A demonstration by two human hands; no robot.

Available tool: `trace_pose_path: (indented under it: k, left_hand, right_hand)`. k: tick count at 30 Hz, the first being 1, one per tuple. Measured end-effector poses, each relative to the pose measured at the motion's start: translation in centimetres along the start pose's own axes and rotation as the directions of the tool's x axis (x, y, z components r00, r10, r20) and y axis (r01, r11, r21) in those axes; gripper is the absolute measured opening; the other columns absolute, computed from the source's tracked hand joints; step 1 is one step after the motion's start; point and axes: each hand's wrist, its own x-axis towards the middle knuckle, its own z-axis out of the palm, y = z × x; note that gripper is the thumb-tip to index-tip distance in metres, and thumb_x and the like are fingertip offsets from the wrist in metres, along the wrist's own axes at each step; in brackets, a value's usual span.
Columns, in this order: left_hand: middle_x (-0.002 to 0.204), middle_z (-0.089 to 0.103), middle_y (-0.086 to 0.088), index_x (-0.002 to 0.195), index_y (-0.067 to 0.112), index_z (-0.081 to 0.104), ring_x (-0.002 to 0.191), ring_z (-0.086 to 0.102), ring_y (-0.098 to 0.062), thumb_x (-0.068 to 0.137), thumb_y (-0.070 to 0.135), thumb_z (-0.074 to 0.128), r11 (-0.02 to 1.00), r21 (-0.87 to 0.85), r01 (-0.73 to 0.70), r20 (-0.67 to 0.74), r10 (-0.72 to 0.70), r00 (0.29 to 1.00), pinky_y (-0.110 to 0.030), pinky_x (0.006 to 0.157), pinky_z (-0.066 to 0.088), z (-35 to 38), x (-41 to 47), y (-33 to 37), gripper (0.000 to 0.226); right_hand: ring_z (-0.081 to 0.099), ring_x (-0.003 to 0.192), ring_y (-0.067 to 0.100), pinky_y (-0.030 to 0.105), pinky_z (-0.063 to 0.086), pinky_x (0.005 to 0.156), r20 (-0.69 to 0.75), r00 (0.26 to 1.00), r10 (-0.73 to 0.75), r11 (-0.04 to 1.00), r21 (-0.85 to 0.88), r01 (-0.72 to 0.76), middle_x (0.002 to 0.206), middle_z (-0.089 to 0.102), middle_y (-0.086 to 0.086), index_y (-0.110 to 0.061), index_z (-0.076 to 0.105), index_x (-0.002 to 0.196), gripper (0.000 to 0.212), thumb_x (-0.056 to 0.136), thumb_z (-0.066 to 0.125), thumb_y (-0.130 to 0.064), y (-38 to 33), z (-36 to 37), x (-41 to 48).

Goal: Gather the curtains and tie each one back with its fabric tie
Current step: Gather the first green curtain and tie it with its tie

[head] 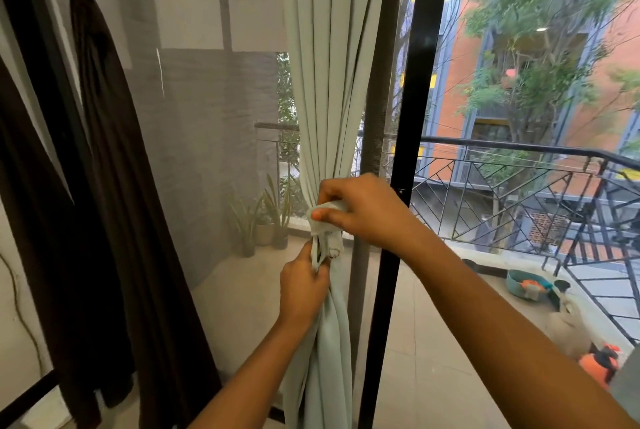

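Curtain [325,99], pale green, hangs bunched at frame centre beside the black door frame [419,82]; our right hand [360,210] pinches the fabric tie [323,226] at the wrap, our left hand [301,286] pinches its tail just below, so we'd pull the tail taut with folds held snug; we see no readable writing.
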Motion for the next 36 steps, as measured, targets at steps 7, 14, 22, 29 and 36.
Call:
trace_pose_path:
  k: [7, 14, 22, 29, 36]
  left_hand:
    - [0.110, 0.063, 0.008, 0.143, 0.025, 0.040, 0.098, 0.060, -0.010, 0.095, 0.016, 0.056, 0.998, -0.049, -0.034, 0.155, 0.041, 0.987, -0.023, 0.086, 0.046, -2.4, 1.4, -1.2, 0.052]
    - [0.112, 0.047, 0.037, 0.132, 0.047, 0.028, 0.095, 0.047, 0.031, 0.094, 0.014, 0.058, 0.976, -0.220, -0.011, 0.257, 0.069, 0.964, 0.004, 0.078, 0.037, -3.8, 1.9, -1.9, 0.059]
    - [0.135, 0.049, 0.012, 0.141, 0.031, 0.035, 0.121, 0.047, 0.003, 0.093, 0.018, 0.059, 0.942, -0.327, 0.081, 0.273, 0.012, 0.962, -0.009, 0.096, 0.038, -4.2, 1.6, -2.8, 0.056]
    - [0.125, 0.053, 0.017, 0.125, 0.043, 0.042, 0.113, 0.052, 0.007, 0.092, 0.023, 0.059, 0.925, -0.364, 0.108, 0.286, 0.001, 0.958, -0.017, 0.099, 0.040, -4.6, 1.4, -2.4, 0.042]
    - [0.120, 0.061, 0.020, 0.120, 0.041, 0.051, 0.111, 0.058, 0.006, 0.087, 0.025, 0.062, 0.883, -0.456, 0.109, 0.322, 0.050, 0.946, -0.018, 0.096, 0.047, -5.0, 1.4, -2.0, 0.039]
  right_hand:
    - [0.056, 0.073, 0.010, 0.034, 0.049, 0.072, -0.058, 0.993, 0.107, 0.994, 0.011, -0.106, 0.076, 0.061, -0.008, -0.023, 0.063, 0.087, 0.021, 0.085, 0.062, -0.043, 6.1, 0.5, -1.5]
    - [0.053, 0.073, -0.002, 0.017, 0.043, 0.067, -0.074, 0.980, 0.185, 0.956, 0.245, -0.162, 0.079, 0.059, -0.016, -0.024, 0.063, 0.089, 0.011, 0.088, 0.062, -0.035, 7.3, 4.2, -1.5]
    - [0.048, 0.096, 0.015, 0.024, 0.033, 0.075, -0.115, 0.950, 0.291, 0.897, 0.377, -0.230, 0.101, 0.055, 0.004, -0.012, 0.070, 0.090, 0.025, 0.073, 0.078, -0.027, 5.9, 6.5, 1.8]
    - [0.057, 0.103, 0.017, 0.031, 0.048, 0.089, 0.259, 0.889, 0.378, 0.518, 0.736, -0.435, 0.108, 0.061, 0.002, -0.007, 0.051, 0.126, 0.046, 0.085, 0.068, -0.019, 4.1, 6.4, 1.6]
    - [0.060, 0.108, 0.014, 0.024, 0.051, 0.087, 0.351, 0.925, 0.146, 0.111, 0.923, -0.368, 0.117, 0.063, 0.002, -0.008, 0.049, 0.131, 0.043, 0.089, 0.057, -0.003, 3.9, 7.6, 0.8]
